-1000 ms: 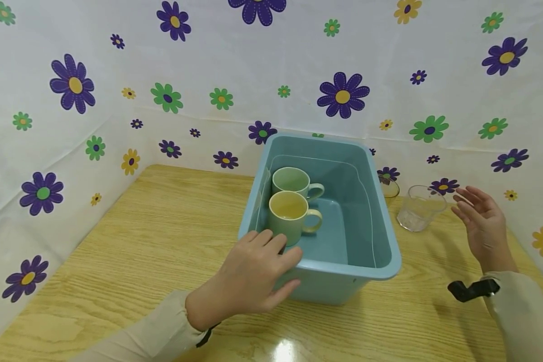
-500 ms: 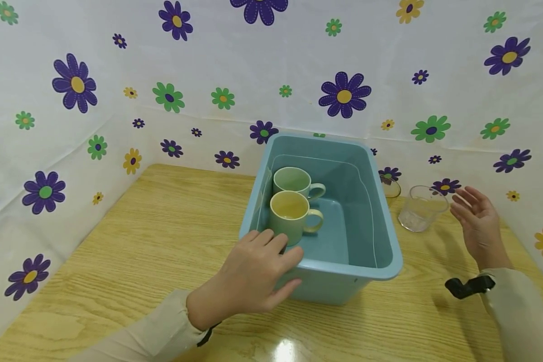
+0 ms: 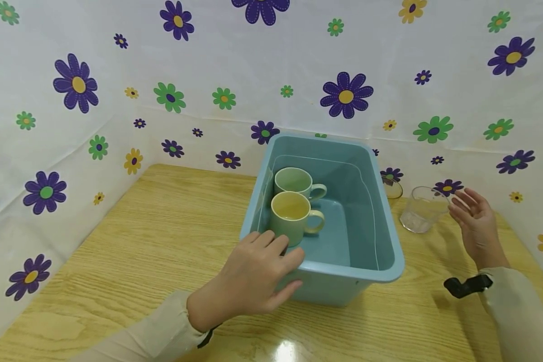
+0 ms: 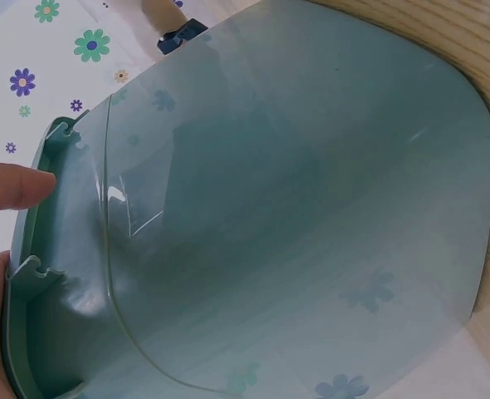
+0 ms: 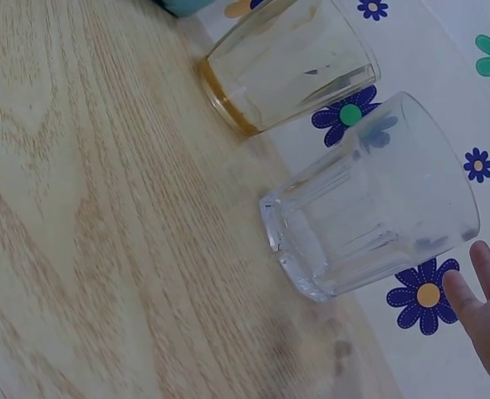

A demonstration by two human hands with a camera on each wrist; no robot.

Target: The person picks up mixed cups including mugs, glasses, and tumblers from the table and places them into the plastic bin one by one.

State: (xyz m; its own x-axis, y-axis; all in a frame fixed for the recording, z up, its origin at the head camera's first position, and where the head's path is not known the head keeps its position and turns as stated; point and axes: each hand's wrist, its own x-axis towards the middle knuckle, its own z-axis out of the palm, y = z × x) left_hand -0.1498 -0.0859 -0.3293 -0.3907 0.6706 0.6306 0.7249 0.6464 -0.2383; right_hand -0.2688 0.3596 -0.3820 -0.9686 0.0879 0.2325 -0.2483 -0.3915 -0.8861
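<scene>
Near glass (image 5: 365,208), probably slick and fragile, is best held mid-wall; right hand (image 3: 478,231) relaxed beside it, tub (image 3: 350,271) gripped by left hand (image 3: 255,271).

Bright, even light, seemingly from overhead, fills the head view and washes the flowered cloth (image 3: 208,60) pale; a glare spot burns on the tabletop (image 3: 104,256) at six o'clock, and soft shadows lie beside the right sleeve (image 3: 516,306) at four. The lens stretches shapes toward the edges. In the left wrist view the tub (image 4: 270,208) looks dimmer, with glossy highlights at nine o'clock and faint flower reflections at five. The right wrist view is hazy, with glints on the nearer glass (image 5: 369,199) at three.
</scene>
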